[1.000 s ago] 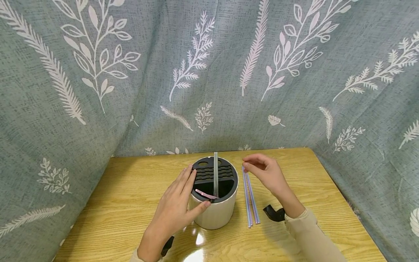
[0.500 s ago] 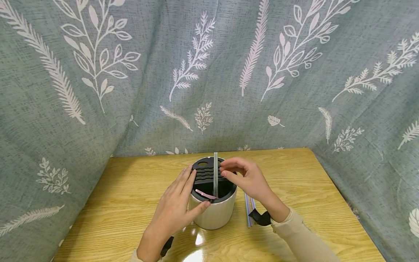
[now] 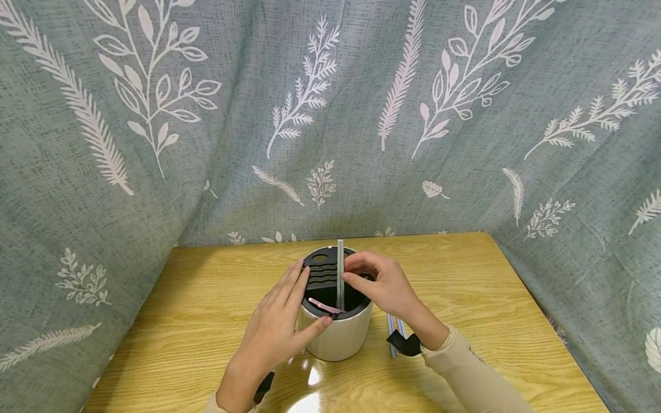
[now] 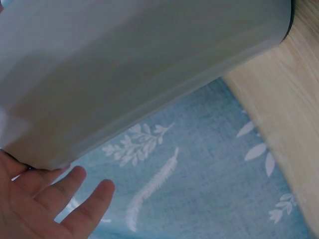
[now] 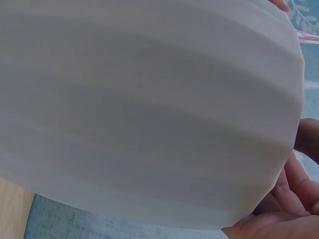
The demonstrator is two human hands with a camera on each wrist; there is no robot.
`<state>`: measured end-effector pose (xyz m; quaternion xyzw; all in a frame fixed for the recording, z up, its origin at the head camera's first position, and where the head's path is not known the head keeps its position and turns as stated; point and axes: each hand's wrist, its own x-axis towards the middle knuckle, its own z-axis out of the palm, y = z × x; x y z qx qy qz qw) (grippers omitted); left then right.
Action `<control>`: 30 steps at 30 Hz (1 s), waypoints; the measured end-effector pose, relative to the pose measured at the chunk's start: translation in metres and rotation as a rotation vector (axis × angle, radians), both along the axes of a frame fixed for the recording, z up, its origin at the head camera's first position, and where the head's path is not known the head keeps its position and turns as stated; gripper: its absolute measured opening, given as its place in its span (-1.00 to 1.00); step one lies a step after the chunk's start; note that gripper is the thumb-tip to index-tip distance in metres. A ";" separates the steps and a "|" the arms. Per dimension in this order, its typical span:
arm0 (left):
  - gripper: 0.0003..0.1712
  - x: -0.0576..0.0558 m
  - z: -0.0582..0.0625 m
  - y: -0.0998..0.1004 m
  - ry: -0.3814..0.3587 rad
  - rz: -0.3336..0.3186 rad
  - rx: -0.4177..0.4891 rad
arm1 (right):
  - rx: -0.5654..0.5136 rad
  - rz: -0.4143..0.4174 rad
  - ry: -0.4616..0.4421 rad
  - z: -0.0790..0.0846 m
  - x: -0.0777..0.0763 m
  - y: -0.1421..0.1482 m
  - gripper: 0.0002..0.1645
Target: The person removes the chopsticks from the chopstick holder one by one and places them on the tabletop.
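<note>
The straight-fingered left hand (image 3: 276,312) steadies the utensil holder (image 3: 335,341); the right hand (image 3: 387,287), grasp unclear, seemingly adjusts chopsticks (image 3: 340,295), next needing gentle pinch.

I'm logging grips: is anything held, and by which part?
The right hand is at the grey sticks, partway up; whether it grips them cannot be told. The left hand rests on the container at its rim.

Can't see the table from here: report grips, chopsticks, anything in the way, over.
Left grip against holder. Right grip at upright chopsticks, pinch unclear. Pink stick in the same opening, clear of right grip.
</note>
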<state>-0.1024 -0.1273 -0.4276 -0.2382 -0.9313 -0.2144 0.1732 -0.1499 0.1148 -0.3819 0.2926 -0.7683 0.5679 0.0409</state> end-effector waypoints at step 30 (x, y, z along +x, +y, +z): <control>0.10 -0.001 0.000 -0.001 -0.010 0.005 -0.004 | -0.664 -0.137 0.146 0.061 0.007 0.068 -0.81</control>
